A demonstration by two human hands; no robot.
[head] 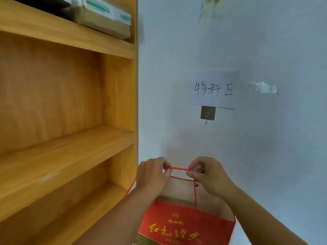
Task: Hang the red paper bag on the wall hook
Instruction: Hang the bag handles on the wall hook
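The red paper bag (pixel 185 227) with yellow lettering hangs low in the middle of the view, in front of the white wall. Its red cord handles (pixel 179 168) are stretched level between my two hands. My left hand (pixel 152 175) pinches the left end of the cords and my right hand (pixel 208 175) pinches the right end. The wall hook (pixel 208 113), a small square metal plate with a thin hook below it, sits on the wall well above the handles and slightly to the right.
A wooden shelf unit (pixel 70 138) fills the left side, its edge close to my left hand. Cardboard boxes (pixel 104 18) lie on its top shelf. A handwritten paper sign (pixel 214 89) is stuck just above the hook, with a scrap of tape (pixel 265 87) to its right.
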